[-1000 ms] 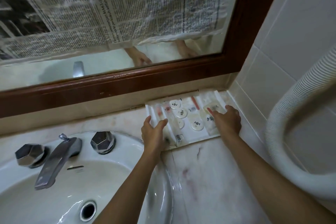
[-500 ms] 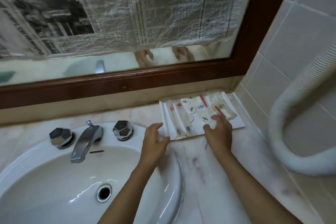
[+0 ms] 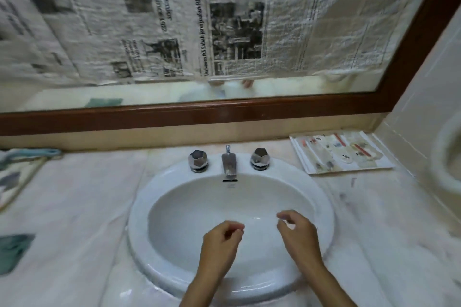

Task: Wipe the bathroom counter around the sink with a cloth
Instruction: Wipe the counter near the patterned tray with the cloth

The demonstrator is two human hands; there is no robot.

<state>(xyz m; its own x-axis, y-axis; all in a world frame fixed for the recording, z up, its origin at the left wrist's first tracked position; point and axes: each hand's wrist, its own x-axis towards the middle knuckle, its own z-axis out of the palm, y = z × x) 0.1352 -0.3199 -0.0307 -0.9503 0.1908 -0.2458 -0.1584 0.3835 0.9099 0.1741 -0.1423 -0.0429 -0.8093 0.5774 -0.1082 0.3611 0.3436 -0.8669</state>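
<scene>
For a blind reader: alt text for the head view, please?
A person's left hand and right hand, loosely curled and empty, hover over a white oval sink in a pale counter. A tray of toiletries sits at the back right corner; newspaper covers most of the mirror above.

Blurred teal cloth [image 3: 15, 252], half off left edge

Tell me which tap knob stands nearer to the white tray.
The knob right of the spout; the other knob sits beyond the spout, farther from the tray.
</scene>
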